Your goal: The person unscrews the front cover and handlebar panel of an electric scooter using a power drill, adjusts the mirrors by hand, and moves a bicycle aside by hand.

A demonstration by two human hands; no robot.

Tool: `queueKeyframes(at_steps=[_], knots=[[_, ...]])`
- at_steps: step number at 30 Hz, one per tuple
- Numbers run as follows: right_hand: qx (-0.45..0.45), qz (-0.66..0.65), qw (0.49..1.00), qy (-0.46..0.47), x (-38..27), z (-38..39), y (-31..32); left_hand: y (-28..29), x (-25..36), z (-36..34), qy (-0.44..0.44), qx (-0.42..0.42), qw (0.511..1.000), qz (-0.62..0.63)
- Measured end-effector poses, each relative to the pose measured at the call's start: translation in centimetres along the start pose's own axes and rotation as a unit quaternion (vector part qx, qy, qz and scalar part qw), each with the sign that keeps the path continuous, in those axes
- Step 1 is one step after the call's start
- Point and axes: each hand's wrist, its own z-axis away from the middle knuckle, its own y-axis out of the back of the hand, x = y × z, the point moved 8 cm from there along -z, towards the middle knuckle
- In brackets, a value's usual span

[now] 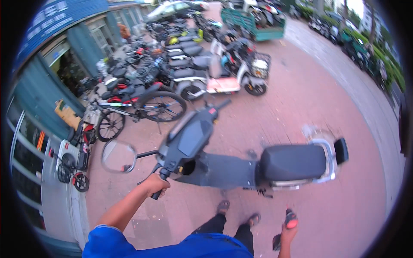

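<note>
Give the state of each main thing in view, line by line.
Dark grey step-through scooter: upright.
Left bare hand: closed around the scooter's black handlebar grip.
Right bare hand: closed around a red-and-black handheld tool.
Tool: held clear of the scooter.
Dark grey padded seat: down.
Green metal cargo bed: loaded with vehicles.
</note>
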Motion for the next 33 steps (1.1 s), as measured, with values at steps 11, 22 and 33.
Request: queueKeyframes(at_steps=[11,22,33], knots=[[-0.352,0.047,0.932,0.078,-12.7,6.5,-14.4,1.5,2.5,10.3,-0.281,0.406,0.78,-0.384],[-0.38,-0.018,0.916,0.126,-16.2,9.5,-14.8,1.9,0.9,9.3,-0.368,0.443,0.75,-0.324],[-0.398,0.078,0.904,0.133,-19.1,17.2,-19.3,3.3,-0.6,8.7,-0.555,0.377,0.71,-0.214]])
